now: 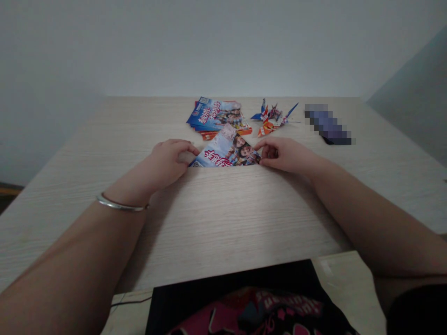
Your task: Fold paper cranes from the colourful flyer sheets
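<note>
A printed sheet of paper [218, 148], folded into a triangle, lies on the table with its long straight edge toward me and its point away. My left hand [171, 160] pinches the left corner between thumb and fingers. At the opposite corner, the fingers of my right hand [284, 154] are curled and closed on the paper. Just behind the triangle is a stack of similar printed sheets [206, 116], blue on top with orange ones beneath. Folded paper cranes [270, 121] in blue, orange and white sit close together to the right of the stack.
A phone-like dark object [328, 124], blurred by pixelation, lies at the back right. The pale wood-grain table [223, 214] meets a wall [223, 46] at its far edge. Near my body is a black surface [188, 298] with colourful printed fabric [258, 314] over it.
</note>
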`<state>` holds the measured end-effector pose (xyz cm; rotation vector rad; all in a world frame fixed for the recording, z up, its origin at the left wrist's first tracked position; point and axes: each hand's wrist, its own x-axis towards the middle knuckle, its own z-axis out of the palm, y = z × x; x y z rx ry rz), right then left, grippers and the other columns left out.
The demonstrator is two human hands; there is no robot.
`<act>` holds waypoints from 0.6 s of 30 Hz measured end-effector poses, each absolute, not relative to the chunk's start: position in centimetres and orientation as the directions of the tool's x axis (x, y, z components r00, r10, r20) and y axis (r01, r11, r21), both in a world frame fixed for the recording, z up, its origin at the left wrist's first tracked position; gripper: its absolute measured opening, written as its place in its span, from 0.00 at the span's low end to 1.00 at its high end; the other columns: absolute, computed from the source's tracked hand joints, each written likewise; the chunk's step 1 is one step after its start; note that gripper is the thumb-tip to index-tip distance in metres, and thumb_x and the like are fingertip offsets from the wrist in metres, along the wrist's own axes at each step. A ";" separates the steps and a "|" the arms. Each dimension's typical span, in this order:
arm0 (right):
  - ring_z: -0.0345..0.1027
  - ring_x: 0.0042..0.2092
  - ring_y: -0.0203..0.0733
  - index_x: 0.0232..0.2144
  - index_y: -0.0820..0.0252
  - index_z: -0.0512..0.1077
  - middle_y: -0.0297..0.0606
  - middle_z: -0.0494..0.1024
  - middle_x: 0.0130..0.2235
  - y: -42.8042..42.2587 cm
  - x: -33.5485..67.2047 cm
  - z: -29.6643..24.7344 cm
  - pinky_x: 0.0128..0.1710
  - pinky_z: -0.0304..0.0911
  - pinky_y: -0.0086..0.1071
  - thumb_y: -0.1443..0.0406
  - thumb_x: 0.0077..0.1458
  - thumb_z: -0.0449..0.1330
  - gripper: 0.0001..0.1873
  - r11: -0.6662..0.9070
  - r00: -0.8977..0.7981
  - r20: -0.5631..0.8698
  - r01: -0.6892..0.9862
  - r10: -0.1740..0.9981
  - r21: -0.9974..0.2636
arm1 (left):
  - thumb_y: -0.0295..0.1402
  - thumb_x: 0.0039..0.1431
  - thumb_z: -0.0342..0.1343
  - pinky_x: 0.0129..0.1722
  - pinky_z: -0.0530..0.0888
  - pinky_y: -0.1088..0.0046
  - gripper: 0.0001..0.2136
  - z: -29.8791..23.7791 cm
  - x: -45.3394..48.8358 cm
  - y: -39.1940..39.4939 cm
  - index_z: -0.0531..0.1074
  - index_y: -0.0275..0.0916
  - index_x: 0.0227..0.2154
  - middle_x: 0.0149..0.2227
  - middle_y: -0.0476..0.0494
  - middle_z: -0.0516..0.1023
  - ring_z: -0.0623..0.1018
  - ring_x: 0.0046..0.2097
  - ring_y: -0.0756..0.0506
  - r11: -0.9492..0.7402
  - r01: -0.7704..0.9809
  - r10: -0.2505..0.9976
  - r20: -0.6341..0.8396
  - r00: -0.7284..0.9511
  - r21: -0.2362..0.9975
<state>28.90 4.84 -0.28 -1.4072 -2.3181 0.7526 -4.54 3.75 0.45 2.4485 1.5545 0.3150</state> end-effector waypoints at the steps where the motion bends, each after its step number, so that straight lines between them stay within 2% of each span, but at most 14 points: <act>1: 0.68 0.30 0.38 0.49 0.56 0.78 0.33 0.79 0.33 4.8 28.8 -0.3 0.33 0.63 0.33 0.66 0.53 0.63 0.20 0.397 -0.462 0.040 0.711 0.886 -0.581 | 0.32 0.53 0.50 0.60 0.73 0.58 0.19 0.2 -4.4 3.8 0.80 0.37 0.44 0.49 0.35 0.83 0.79 0.52 0.37 -0.431 0.856 0.902 0.125 0.412 0.286; 4: 0.65 0.29 0.37 0.43 0.58 0.76 0.33 0.77 0.32 4.5 28.3 -0.2 0.32 0.59 0.32 0.67 0.52 0.62 0.14 0.492 -0.489 0.149 0.711 0.859 -0.502 | 0.36 0.57 0.53 0.62 0.72 0.55 0.17 -0.3 -3.9 3.6 0.79 0.37 0.46 0.51 0.35 0.81 0.77 0.55 0.36 -0.501 0.823 0.854 0.307 0.421 0.266; 6: 0.65 0.30 0.37 0.40 0.59 0.76 0.34 0.77 0.32 4.2 28.0 0.1 0.32 0.57 0.31 0.68 0.52 0.61 0.11 0.558 -0.533 0.190 0.709 0.825 -0.432 | 0.37 0.61 0.55 0.59 0.72 0.54 0.13 -0.2 -3.5 3.2 0.80 0.39 0.42 0.49 0.36 0.80 0.77 0.53 0.36 -0.545 0.806 0.821 0.345 0.456 0.232; 8: 0.64 0.31 0.37 0.38 0.59 0.75 0.35 0.77 0.33 3.9 27.8 0.4 0.33 0.56 0.31 0.69 0.51 0.60 0.09 0.612 -0.586 0.196 0.695 0.786 -0.377 | 0.37 0.62 0.55 0.55 0.74 0.55 0.10 0.3 -3.0 2.7 0.79 0.40 0.38 0.44 0.38 0.79 0.77 0.49 0.37 -0.601 0.771 0.787 0.328 0.523 0.211; 11: 0.65 0.32 0.37 0.35 0.59 0.75 0.35 0.77 0.33 3.5 27.6 0.8 0.33 0.55 0.31 0.69 0.50 0.60 0.08 0.668 -0.660 0.156 0.665 0.735 -0.333 | 0.32 0.63 0.53 0.47 0.75 0.62 0.09 1.3 -2.4 1.9 0.79 0.38 0.36 0.41 0.39 0.78 0.77 0.44 0.41 -0.682 0.684 0.730 0.292 0.618 0.257; 14: 0.66 0.33 0.37 0.31 0.58 0.75 0.34 0.77 0.31 3.5 27.7 1.2 0.34 0.55 0.31 0.66 0.52 0.62 0.03 0.707 -0.728 0.087 0.621 0.680 -0.338 | 0.28 0.62 0.53 0.47 0.75 0.63 0.09 1.9 -2.1 1.5 0.79 0.38 0.36 0.40 0.39 0.79 0.77 0.44 0.41 -0.745 0.635 0.667 0.241 0.705 0.205; 18: 0.67 0.31 0.36 0.32 0.59 0.77 0.34 0.77 0.30 3.5 27.8 1.5 0.33 0.54 0.30 0.55 0.55 0.67 0.13 0.711 -0.779 -0.010 0.578 0.627 -0.401 | 0.25 0.61 0.54 0.49 0.75 0.62 0.11 2.4 -1.9 1.4 0.81 0.40 0.40 0.43 0.40 0.82 0.79 0.45 0.41 -0.765 0.630 0.643 0.103 0.759 0.135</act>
